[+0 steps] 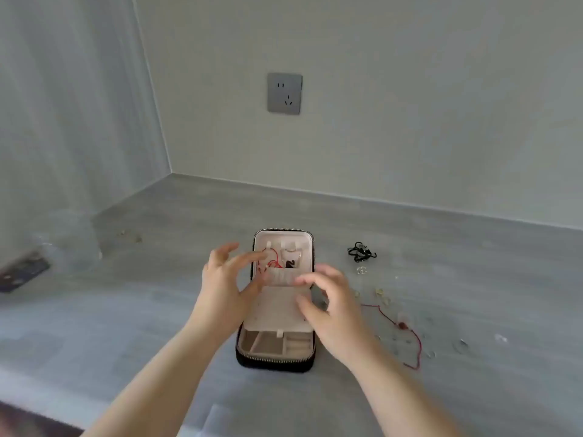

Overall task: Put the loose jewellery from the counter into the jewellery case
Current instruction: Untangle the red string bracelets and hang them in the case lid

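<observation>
Right of the open left grip and right grip, the thin red cord necklace seems light and limp, best pinched at its bead.

The jewellery case stands open on the tabletop, black outside with a zip round its edge and pale pink inside. Its lid leans back nearly upright; inside it a red cord and a dark piece hang above a pocket. The base is split into compartments. To the right of the case lie a tangled black cord, a long red string and small clear pieces scattered between them.
</observation>
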`<state>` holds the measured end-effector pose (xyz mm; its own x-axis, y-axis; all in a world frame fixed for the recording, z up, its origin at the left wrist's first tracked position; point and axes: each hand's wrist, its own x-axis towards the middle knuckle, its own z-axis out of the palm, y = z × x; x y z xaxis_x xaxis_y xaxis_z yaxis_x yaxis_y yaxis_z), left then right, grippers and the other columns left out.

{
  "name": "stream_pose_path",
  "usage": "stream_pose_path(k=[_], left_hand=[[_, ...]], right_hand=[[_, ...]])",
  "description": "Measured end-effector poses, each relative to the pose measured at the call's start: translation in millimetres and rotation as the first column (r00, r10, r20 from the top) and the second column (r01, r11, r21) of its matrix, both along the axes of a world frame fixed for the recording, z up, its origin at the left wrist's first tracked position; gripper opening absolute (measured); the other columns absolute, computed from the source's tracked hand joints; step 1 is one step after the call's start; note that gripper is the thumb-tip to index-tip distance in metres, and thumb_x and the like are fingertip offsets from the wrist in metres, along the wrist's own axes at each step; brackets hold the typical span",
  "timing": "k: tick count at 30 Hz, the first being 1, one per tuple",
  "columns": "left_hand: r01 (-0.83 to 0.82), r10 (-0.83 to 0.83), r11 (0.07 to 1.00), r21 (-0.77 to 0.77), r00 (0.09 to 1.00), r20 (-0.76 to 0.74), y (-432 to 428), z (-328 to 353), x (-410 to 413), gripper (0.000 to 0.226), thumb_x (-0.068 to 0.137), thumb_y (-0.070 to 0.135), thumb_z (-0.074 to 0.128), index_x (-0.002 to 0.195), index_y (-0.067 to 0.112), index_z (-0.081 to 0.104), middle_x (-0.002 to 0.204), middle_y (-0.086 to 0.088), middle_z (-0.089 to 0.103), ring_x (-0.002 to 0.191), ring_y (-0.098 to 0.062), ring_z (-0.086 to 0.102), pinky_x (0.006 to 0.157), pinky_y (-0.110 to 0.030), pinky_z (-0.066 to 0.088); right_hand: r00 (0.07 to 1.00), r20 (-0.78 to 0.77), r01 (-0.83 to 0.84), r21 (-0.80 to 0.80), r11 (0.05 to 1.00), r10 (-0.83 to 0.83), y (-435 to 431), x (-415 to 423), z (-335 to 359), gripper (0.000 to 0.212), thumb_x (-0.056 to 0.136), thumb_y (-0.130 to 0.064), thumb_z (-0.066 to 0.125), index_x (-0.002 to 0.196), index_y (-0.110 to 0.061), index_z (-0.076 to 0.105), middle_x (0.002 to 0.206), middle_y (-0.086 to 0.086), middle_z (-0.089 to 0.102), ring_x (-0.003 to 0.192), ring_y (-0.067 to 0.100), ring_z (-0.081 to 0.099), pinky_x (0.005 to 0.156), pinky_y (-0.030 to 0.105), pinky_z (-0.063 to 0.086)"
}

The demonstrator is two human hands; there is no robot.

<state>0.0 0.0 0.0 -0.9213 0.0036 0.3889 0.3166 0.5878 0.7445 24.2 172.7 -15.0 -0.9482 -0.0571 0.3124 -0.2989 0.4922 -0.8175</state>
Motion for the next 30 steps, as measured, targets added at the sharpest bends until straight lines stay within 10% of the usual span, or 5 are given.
stream_pose_path(k=[4, 10, 21, 30], left_hand=[[0.062, -0.065, 0.997, 0.045, 0.996, 0.068, 4, 5, -30, 0.028, 0.081, 0.02, 0.069, 0.099, 0.04, 0.062, 0.125, 0.01, 0.046, 0.117, -0.011, 0.048, 0.096, -0.029, 0.042], [0.009, -0.009, 1.0, -0.004, 1.0, -0.001, 9, -9, -47, 0.033, 0.071, 0.016, 0.077, 0.091, 0.039, 0.065, 0.109, 0.02, 0.049, 0.093, 0.0, 0.053, 0.076, 0.0, 0.035], [0.001, -0.004, 0.999, -0.049, 0.998, -0.059, 13, -19, -44, 0.008, 0.076, 0.015, 0.073, 0.083, 0.019, 0.072, 0.105, 0.008, 0.048, 0.074, 0.002, 0.05, 0.065, -0.009, 0.037], [-0.031, -0.039, 0.976, -0.217, 0.949, -0.313, 19, -19, -35, 0.008, 0.077, 0.01, 0.071, 0.081, 0.016, 0.067, 0.13, -0.014, 0.043, 0.119, -0.024, 0.03, 0.092, -0.014, 0.024]], right_hand=[[0.998, 0.024, 0.056, 0.028, 0.998, -0.057, -9, -42, 3, 0.029, 0.085, -0.014, 0.06, 0.111, -0.027, 0.061, 0.13, 0.0, 0.042, 0.125, 0.004, 0.038, 0.085, -0.007, 0.019], [0.996, -0.034, 0.078, -0.006, 0.997, -0.078, -5, -58, 4, 0.03, 0.079, -0.009, 0.068, 0.099, -0.032, 0.064, 0.105, -0.01, 0.051, 0.092, -0.023, 0.044, 0.077, -0.005, 0.028], [0.975, -0.12, 0.201, 0.102, 0.974, -0.189, -3, -52, 2, 0.016, 0.077, -0.019, 0.072, 0.092, -0.025, 0.071, 0.091, -0.002, 0.055, 0.076, 0.012, 0.057, 0.068, 0.006, 0.036], [0.963, -0.187, 0.229, 0.181, 0.956, -0.195, -9, -46, -1, 0.009, 0.087, -0.019, 0.062, 0.091, -0.013, 0.067, 0.108, 0.003, 0.048, 0.062, -0.002, 0.044, 0.06, 0.015, 0.029]])
